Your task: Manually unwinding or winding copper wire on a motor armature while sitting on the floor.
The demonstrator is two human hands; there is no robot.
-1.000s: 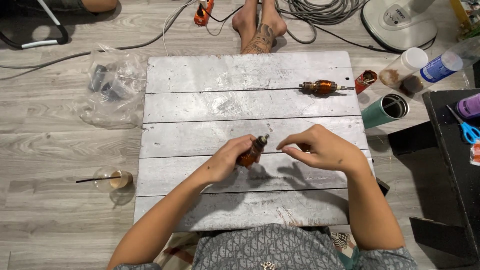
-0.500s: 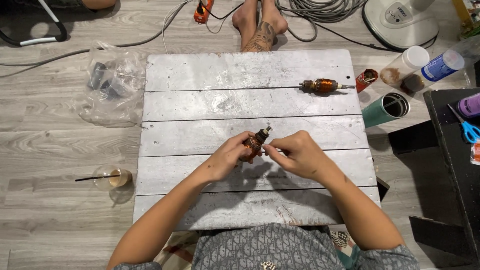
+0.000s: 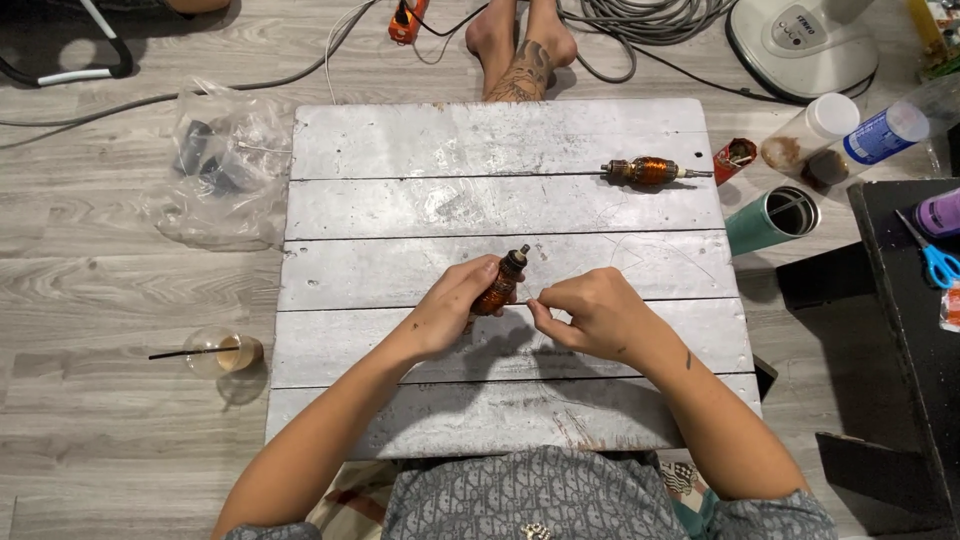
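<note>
My left hand (image 3: 455, 305) grips a small motor armature (image 3: 501, 282) with copper-brown windings, held tilted above the middle of a white plank board (image 3: 400, 200). My right hand (image 3: 590, 312) is close beside it on the right, fingertips pinched together near the windings, apparently on a thin wire that is too fine to make out. A second, similar armature (image 3: 648, 172) lies on its side near the board's far right edge.
Another person's bare feet (image 3: 520, 45) rest beyond the far edge. A clear plastic bag (image 3: 215, 160) and a cup with a straw (image 3: 222, 352) lie left. A green tumbler (image 3: 770, 218), jars, a blue-labelled bottle (image 3: 885, 130) and scissors (image 3: 935, 260) stand right. Cables run along the back.
My right hand has moved left from the board up to the armature. My left hand has raised the armature a little and tilted it more upright.
</note>
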